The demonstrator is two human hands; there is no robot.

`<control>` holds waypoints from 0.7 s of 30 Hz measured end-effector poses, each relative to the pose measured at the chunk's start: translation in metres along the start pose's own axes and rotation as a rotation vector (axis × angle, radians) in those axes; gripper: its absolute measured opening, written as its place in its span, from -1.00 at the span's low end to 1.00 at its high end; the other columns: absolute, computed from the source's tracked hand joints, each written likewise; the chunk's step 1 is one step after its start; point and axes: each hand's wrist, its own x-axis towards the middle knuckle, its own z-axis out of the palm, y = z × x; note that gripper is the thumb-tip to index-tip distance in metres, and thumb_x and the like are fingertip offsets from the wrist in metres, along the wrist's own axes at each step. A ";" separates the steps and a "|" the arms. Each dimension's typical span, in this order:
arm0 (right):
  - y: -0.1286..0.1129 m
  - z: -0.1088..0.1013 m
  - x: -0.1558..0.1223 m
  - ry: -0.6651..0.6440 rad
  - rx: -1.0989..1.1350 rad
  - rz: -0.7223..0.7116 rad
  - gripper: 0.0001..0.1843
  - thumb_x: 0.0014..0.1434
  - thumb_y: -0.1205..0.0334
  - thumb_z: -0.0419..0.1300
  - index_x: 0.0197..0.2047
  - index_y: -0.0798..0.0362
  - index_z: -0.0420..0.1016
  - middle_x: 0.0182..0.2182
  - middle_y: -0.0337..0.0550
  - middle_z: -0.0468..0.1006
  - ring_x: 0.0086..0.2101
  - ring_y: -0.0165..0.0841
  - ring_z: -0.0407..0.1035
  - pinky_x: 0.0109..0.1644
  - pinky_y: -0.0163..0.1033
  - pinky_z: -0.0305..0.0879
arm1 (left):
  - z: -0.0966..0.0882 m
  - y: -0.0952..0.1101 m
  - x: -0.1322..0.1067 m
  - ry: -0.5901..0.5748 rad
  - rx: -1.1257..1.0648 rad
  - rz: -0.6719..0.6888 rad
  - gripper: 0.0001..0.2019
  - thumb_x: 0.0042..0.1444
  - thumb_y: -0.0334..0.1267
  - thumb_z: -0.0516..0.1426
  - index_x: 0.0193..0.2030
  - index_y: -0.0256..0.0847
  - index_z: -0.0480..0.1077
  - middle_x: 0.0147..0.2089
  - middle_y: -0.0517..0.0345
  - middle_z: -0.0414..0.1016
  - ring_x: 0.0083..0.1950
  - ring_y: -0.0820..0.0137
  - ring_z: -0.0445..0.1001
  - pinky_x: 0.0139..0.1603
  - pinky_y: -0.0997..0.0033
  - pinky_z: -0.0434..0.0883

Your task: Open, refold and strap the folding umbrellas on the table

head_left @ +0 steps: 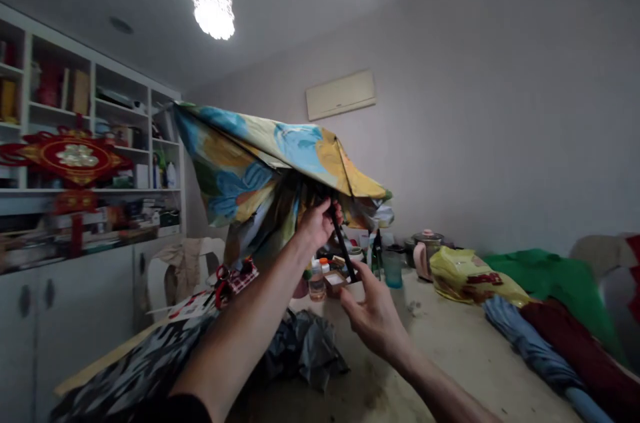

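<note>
A half-spread umbrella (295, 143) with a blue, yellow and cream floral canopy is held up over the table, tilted to the left. Its folds hang loosely on the near side. My left hand (319, 223) is closed round the dark shaft just beneath the canopy, by the ribs. Lower down, my right hand (373, 310) grips the shaft's bottom end, its thumb and fingers on either side. The handle itself is mostly hidden by that hand. Under my arms lies crumpled dark grey fabric (310, 343), beside a black-and-grey camouflage-patterned cloth (145, 363).
On the table (445, 356) at right are a folded blue umbrella (530, 336), a dark red one (575, 343), a yellow plastic bag (465, 273) and green cloth (550, 270). A teal cup (393, 270), a jar (317, 283) and a pot (427, 236) stand behind. Shelves (90, 103) line the left wall.
</note>
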 end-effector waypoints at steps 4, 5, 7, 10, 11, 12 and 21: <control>0.002 -0.012 -0.002 0.097 -0.132 -0.104 -0.50 0.08 0.20 0.08 0.09 0.17 0.35 -0.10 0.09 0.57 -0.15 -0.18 0.50 -0.21 -0.19 0.48 | 0.012 -0.024 -0.019 -0.089 -0.038 0.019 -0.87 0.15 -0.31 0.19 -0.38 -0.31 0.39 -0.51 0.18 0.42 -0.51 0.50 0.38 -0.37 0.46 0.33; 0.002 -0.015 -0.002 0.108 -0.164 -0.120 -0.51 0.08 0.19 0.08 0.08 0.17 0.34 -0.10 0.10 0.58 -0.15 -0.17 0.50 -0.18 -0.16 0.48 | 0.015 -0.027 -0.021 -0.106 -0.040 0.028 -0.86 0.14 -0.28 0.20 -0.37 -0.30 0.39 -0.51 0.18 0.43 -0.50 0.49 0.39 -0.37 0.46 0.32; -0.001 -0.021 -0.002 0.105 -0.215 -0.137 -0.56 0.09 0.20 0.06 0.04 0.15 0.36 -0.13 0.08 0.59 -0.16 -0.17 0.51 -0.12 -0.13 0.47 | 0.022 -0.034 -0.023 -0.125 -0.038 0.054 -0.85 0.12 -0.24 0.22 -0.35 -0.29 0.40 -0.51 0.18 0.44 -0.47 0.46 0.41 -0.36 0.45 0.29; -0.007 -0.028 0.002 0.113 -0.265 -0.120 -0.61 0.06 0.23 0.05 -0.02 0.13 0.36 -0.17 0.05 0.59 -0.21 -0.18 0.52 -0.12 -0.12 0.45 | 0.031 -0.042 -0.023 -0.141 -0.035 0.094 -0.85 0.13 -0.22 0.20 -0.34 -0.27 0.41 -0.52 0.19 0.43 -0.45 0.44 0.43 -0.35 0.44 0.28; -0.009 -0.031 0.004 0.117 -0.273 -0.109 -0.61 0.06 0.23 0.05 -0.02 0.13 0.35 -0.17 0.05 0.59 -0.21 -0.18 0.52 -0.13 -0.13 0.45 | 0.033 -0.045 -0.024 -0.145 -0.040 0.100 -0.85 0.15 -0.23 0.18 -0.34 -0.27 0.41 -0.52 0.20 0.42 -0.45 0.45 0.43 -0.35 0.45 0.27; -0.011 -0.032 0.005 0.117 -0.278 -0.099 -0.60 0.06 0.23 0.06 -0.01 0.14 0.35 -0.16 0.06 0.59 -0.21 -0.18 0.52 -0.14 -0.14 0.46 | 0.034 -0.047 -0.025 -0.147 -0.051 0.100 -0.86 0.17 -0.24 0.16 -0.35 -0.27 0.40 -0.52 0.20 0.42 -0.46 0.46 0.42 -0.36 0.46 0.27; -0.001 -0.038 -0.033 0.063 -0.386 -0.156 -0.44 0.09 0.30 0.05 0.18 0.19 0.23 -0.05 0.14 0.57 -0.13 -0.13 0.53 -0.07 -0.07 0.50 | 0.002 -0.034 -0.008 -0.173 -0.153 -0.160 -0.81 0.27 -0.28 0.05 -0.27 -0.32 0.43 -0.32 0.04 0.52 -0.26 0.33 0.52 -0.14 0.22 0.45</control>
